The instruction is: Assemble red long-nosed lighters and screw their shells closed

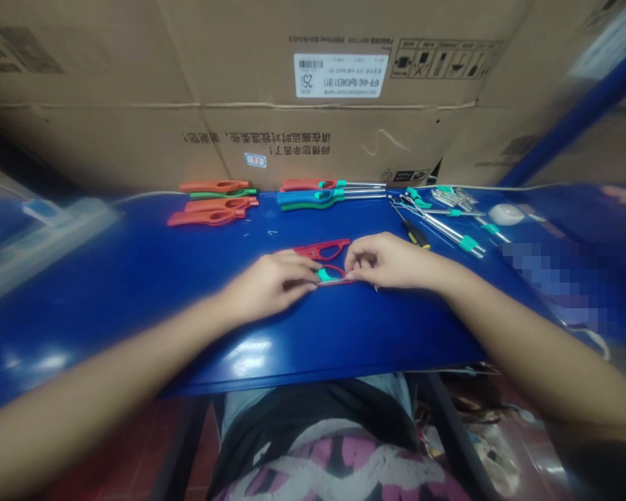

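Observation:
A red lighter shell half (336,268) with a teal trigger (323,275) set in it lies on the blue table in front of me. My left hand (276,284) is closed on its left part, thumb and fingers by the trigger. At the shell's right end, my right hand (378,261) pinches with thumb and forefinger; what sits between those fingertips is too small to make out. Just behind, another red shell half (326,249) lies flat, its left end partly covered by my left hand.
Orange and green shells (213,209) lie at the back left. Finished-looking long lighters (313,198) lie at the back middle. To the right are metal tubes with teal parts (448,229), a screwdriver (414,233) and a white round object (506,214). A cardboard wall (250,83) stands behind.

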Motion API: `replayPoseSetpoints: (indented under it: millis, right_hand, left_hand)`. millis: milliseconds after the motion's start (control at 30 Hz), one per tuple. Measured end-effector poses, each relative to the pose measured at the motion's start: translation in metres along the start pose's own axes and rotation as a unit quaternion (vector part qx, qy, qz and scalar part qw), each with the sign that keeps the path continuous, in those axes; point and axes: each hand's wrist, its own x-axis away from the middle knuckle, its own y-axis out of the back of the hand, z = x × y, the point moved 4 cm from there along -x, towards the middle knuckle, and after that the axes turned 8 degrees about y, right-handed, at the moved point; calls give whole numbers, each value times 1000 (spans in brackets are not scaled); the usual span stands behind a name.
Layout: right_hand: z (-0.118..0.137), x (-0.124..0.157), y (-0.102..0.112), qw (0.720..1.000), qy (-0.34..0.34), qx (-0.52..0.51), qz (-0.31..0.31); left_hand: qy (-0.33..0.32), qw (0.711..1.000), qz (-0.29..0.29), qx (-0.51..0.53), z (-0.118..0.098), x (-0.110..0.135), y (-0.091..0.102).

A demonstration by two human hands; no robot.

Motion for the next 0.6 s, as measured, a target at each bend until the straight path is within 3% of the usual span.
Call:
replayPoseSetpoints:
  millis: [200,600]
  right_hand:
    - [8,0,-4,992,115,54,-23]
    - [10,-1,-6,991,112,74,-25]
  left_hand:
    - [-14,1000,-2,-8,-1,0,0]
    - [-14,1000,6,-17,-4,1,-1]
